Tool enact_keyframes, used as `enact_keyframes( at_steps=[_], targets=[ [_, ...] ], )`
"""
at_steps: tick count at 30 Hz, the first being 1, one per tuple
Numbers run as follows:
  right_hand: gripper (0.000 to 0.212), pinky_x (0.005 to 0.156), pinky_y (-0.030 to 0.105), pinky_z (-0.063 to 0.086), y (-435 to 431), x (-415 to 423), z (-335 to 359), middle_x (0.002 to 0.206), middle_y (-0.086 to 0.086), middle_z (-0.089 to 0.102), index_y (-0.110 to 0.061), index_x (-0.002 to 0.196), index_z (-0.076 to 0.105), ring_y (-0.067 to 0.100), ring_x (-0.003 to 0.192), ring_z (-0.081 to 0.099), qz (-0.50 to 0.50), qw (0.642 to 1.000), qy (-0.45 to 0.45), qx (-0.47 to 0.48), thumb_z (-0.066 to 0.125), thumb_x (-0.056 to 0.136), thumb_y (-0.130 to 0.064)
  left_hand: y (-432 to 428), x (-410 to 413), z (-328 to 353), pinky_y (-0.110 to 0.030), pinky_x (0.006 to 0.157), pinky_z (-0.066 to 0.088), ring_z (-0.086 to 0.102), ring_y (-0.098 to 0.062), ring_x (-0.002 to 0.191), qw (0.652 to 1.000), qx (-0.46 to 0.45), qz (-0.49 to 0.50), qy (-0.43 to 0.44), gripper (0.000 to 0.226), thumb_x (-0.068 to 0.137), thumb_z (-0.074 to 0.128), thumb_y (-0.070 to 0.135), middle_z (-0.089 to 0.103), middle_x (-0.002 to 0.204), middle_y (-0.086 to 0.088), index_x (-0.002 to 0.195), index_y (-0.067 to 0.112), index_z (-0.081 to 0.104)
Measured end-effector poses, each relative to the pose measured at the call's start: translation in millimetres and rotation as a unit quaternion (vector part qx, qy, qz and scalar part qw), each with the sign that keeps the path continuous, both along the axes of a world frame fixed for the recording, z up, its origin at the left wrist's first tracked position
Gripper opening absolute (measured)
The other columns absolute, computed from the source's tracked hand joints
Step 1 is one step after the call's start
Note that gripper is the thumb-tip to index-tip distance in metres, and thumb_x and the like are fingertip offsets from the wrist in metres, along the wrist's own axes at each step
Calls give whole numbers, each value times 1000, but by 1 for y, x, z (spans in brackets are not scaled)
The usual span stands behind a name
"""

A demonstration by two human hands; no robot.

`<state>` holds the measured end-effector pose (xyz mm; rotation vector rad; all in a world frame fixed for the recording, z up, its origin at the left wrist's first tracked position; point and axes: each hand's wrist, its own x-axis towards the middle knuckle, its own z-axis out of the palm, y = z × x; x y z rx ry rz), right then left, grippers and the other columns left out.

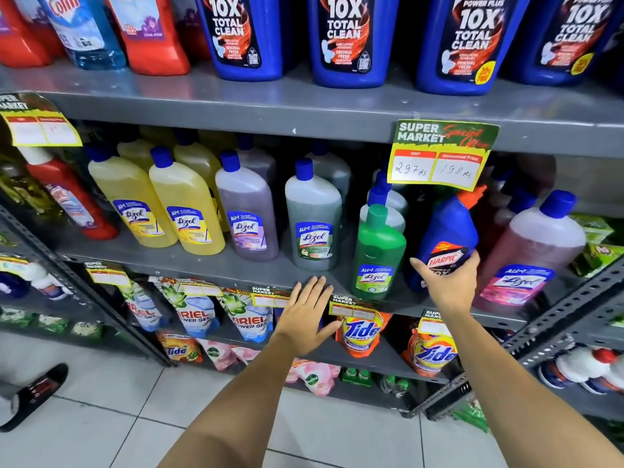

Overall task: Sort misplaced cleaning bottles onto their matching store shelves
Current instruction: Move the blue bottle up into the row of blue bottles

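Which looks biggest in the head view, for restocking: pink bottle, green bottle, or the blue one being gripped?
1. pink bottle
2. green bottle and blue bottle: look alike; blue is tilted and partly hidden by the right hand.

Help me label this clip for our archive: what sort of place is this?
Most likely a supermarket's cleaning aisle: metal shelves packed with rows of cleaner bottles, and price tags reading "Super Market". The right hand grips a blue bottle.

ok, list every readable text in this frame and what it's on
"10X TOTAL CLEAN": blue top-shelf bottles
"Colin": light blue bottle
"SUPER MARKET", "297", "198": yellow price tag
"Lizol": middle-shelf bottles
"HARPIC": bottle in right hand
"ARIEL", "Tide": pouches
Fine print: unreadable.
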<state>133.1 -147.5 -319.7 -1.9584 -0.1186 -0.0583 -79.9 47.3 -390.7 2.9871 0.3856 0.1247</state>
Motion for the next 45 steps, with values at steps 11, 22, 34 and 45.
enact_keyframes(
  at_steps=[11, 22, 34, 45],
  targets=[
    [108, 85, 40, 46, -27, -42, 16, 123, 12, 65, -21, 132, 38, 36, 110, 63, -44, 998, -37, -7, 93, 43, -49, -11, -5, 77, -47, 120, 4, 13, -19, 148, 997, -28, -29, -65, 72, 89, 42, 54, -4, 162, 3, 151, 21, 24],
    [90, 76, -6, 37, -82, -93, 165, 98, -36, 59, -50, 110, 46, -23, 88, 55, 1, 950, -265, 165, 83, 28, -56, -32, 64, 333, -39, 105, 31, 40, -24, 135, 872, 117, -89, -467, 42, 94, 45, 32, 54, 140, -7, 128, 11, 57],
    [108, 93, 34, 46, -40, 0, 339, 124, -2, 60, -21, 125, 44, 22, 115, 59, -47, 949, -296, 94, 82, 36, -69, -23, 92, 334, -40, 74, 53, 69, -27, 88, 936, 166, 33, -309, 48, 95, 36, 47, 75, 97, -5, 99, 14, 72],
    [119, 83, 50, 50, -19, 19, 335, 136, 11, 49, -13, 139, 30, 38, 113, 59, -56, 974, -212, -64, 75, 49, -77, -31, 87, 336, -40, 82, 53, 71, -25, 93, 934, 157, 49, -317, 51, 92, 36, 47, 76, 98, -6, 97, 15, 76]
  ],
)
